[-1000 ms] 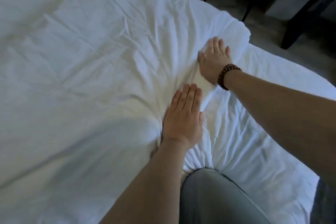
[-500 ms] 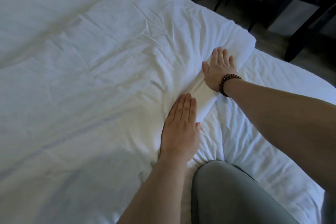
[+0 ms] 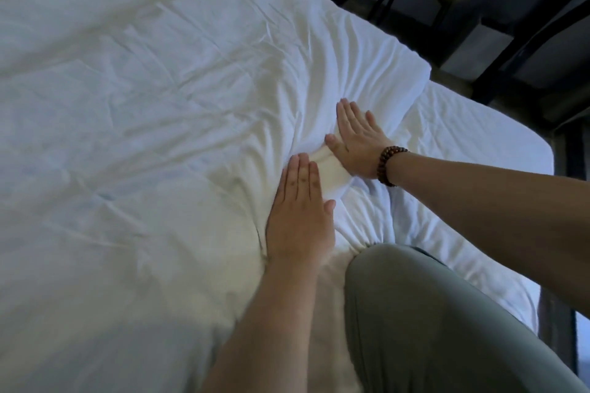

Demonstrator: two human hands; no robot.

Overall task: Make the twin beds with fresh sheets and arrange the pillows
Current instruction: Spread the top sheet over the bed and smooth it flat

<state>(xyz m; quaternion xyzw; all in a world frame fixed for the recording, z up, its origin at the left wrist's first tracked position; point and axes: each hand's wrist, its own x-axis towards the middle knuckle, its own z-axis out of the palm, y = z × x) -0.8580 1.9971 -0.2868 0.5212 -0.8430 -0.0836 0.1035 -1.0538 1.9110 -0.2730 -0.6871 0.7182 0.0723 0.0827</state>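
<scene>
White duvet [image 3: 178, 80]: wrinkled, spread over the fitted sheet [image 3: 472, 137], its corner folded near us. Our left hand [image 3: 300, 220] and right hand [image 3: 359, 143]: fingers straight, pressed flat on the duvet's edge, gripping nothing. Bead bracelet [image 3: 388, 166]: on the right wrist. Our knee [image 3: 415, 313], in grey-green trousers: resting on the sheet.

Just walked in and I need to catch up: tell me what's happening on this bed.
A person kneels here, one knee in grey-green trousers on the white sheet. Both hands lie flat with straight fingers near the edge of the rumpled white cover. The left hand is nearer. The right hand, with a beaded bracelet at the wrist, is farther. They seem to be pressing the cover smooth.
</scene>
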